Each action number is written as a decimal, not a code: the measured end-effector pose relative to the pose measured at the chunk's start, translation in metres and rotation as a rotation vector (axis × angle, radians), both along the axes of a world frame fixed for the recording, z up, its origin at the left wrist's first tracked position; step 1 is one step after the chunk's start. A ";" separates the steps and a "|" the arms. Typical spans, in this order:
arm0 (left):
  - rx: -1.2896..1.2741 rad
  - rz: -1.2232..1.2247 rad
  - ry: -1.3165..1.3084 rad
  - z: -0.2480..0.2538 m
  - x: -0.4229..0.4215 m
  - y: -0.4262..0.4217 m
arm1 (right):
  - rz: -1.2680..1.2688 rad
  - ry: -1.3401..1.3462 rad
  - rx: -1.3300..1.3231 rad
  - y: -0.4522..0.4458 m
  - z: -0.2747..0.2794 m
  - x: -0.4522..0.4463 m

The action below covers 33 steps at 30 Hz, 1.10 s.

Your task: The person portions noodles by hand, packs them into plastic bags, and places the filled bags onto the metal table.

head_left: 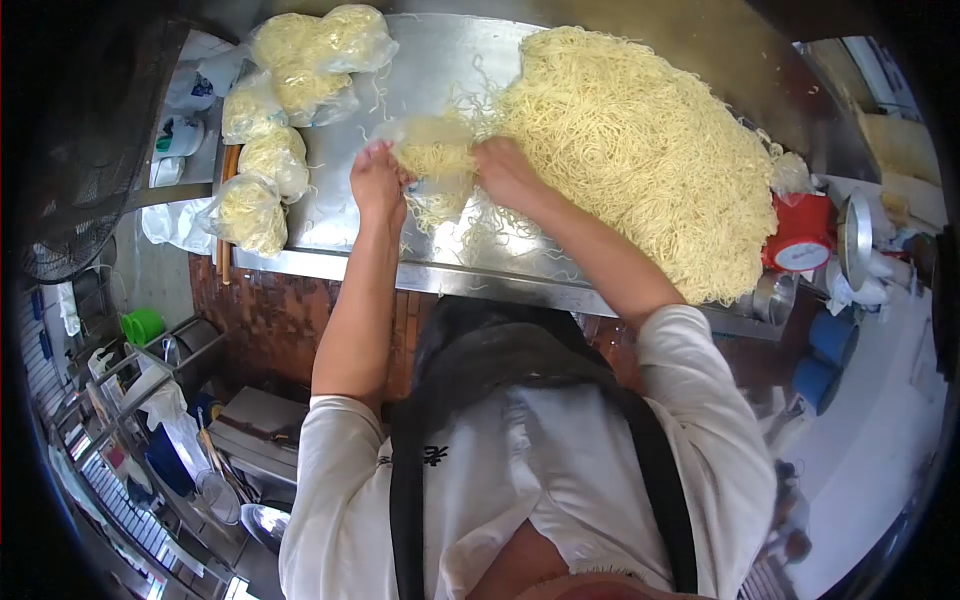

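Note:
Between my hands is a clear plastic bag (425,132) with pale yellow noodles (440,158) in it. My left hand (378,182) is closed on the bag's left side, fingers curled at its edge. On the other side my right hand (508,174) is closed at the bag's right edge, its fingertips partly hidden. Loose strands (470,235) lie on the metal table (330,205) below the bag. Just right of my right hand rises a large heap of noodles (640,150).
Several filled noodle bags (255,210) line the table's left end. Wooden sticks (226,250) stand beside them. At the right end are a red container (800,235) and a metal lid (856,240). A fan (70,240) is at far left; blue buckets (825,360) are at lower right.

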State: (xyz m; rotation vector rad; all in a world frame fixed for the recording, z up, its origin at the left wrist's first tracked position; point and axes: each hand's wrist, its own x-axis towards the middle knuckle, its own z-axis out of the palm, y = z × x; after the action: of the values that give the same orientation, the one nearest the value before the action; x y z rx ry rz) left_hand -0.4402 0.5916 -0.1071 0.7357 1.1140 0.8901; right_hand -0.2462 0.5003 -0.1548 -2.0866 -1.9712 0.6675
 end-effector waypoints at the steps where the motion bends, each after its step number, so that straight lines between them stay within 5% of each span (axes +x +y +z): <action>1: 0.080 -0.030 -0.008 0.016 0.008 0.006 | 0.007 0.139 -0.189 0.020 0.001 -0.007; 4: 0.108 -0.091 0.078 0.059 0.019 -0.006 | 0.142 0.326 0.083 0.040 0.048 -0.013; 7: 0.133 -0.092 0.136 0.063 0.020 -0.015 | 0.021 0.729 0.107 0.047 0.094 -0.039; 10: 0.130 -0.086 0.187 0.046 0.000 -0.005 | 0.136 0.294 0.307 0.030 0.056 -0.038; 13: 0.095 -0.133 0.187 0.041 -0.012 -0.003 | -0.041 0.409 -0.175 -0.006 0.127 -0.012; 17: 0.238 -0.358 0.313 0.035 -0.006 -0.005 | -0.173 -0.031 0.058 -0.020 0.003 -0.046; 21: 0.874 -1.001 0.748 0.007 -0.009 -0.024 | 0.031 0.305 -0.175 -0.010 0.022 -0.026; 24: 0.850 -1.071 0.795 -0.032 -0.014 -0.028 | 0.150 0.651 -0.422 -0.012 0.084 0.014; 28: 0.724 -0.881 0.875 -0.015 -0.044 -0.020 | -0.395 0.775 -0.320 -0.016 0.138 0.064; 30: 0.711 -0.695 0.797 -0.003 -0.063 -0.021 | -0.463 0.467 -0.019 -0.016 0.119 0.106; 32: 0.710 -0.492 0.621 0.004 -0.074 -0.028 | -0.633 -0.233 -0.140 -0.019 0.106 0.093; 33: 0.505 -0.366 0.440 -0.004 -0.074 -0.026 | -0.704 -0.587 -0.193 -0.016 0.113 0.069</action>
State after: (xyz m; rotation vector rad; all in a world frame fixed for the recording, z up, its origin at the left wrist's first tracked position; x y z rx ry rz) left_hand -0.5140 0.5651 -0.1107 1.5578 1.0882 0.7125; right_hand -0.1775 0.4839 -0.0422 -3.0949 -1.2068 0.1037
